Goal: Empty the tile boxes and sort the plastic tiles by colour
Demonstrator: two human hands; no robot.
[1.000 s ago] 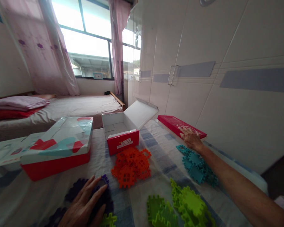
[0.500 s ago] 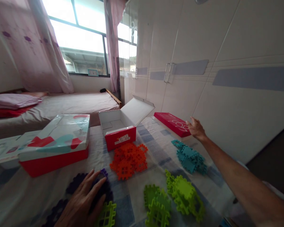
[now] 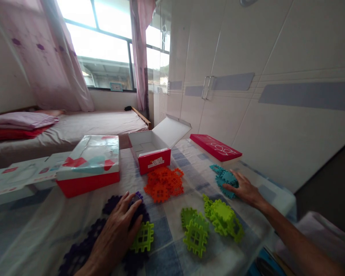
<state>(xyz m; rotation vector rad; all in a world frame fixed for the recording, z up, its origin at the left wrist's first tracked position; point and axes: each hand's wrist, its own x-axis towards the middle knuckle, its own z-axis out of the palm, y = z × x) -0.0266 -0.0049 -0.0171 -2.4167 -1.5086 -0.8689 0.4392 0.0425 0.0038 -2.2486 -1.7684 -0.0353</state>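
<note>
My left hand (image 3: 119, 226) lies with fingers spread over a heap of dark purple interlocking plastic tiles (image 3: 83, 249). A lime-green window tile (image 3: 145, 237) sits by its thumb. On the right, my right hand (image 3: 243, 188) rests on a teal pile of interlocking tiles (image 3: 224, 177), its thumb and fingers apart; part of the pile is hidden under it. Between the hands lie an orange pile of tiles (image 3: 163, 184), a small group of green tiles (image 3: 195, 234) and a lime-green pile (image 3: 222, 214).
Behind the orange tiles stands an open red-and-white box (image 3: 155, 161) with its lid tilted back. A flat red box (image 3: 215, 147) lies at the far right of the cloth-covered table, and a larger patterned box (image 3: 89, 184) at the left. White wardrobe doors (image 3: 232, 119) rise beyond.
My right hand has come down from beside the flat red box onto the teal tiles. My left hand stays over the purple tiles. The camera view has shifted slightly.
</note>
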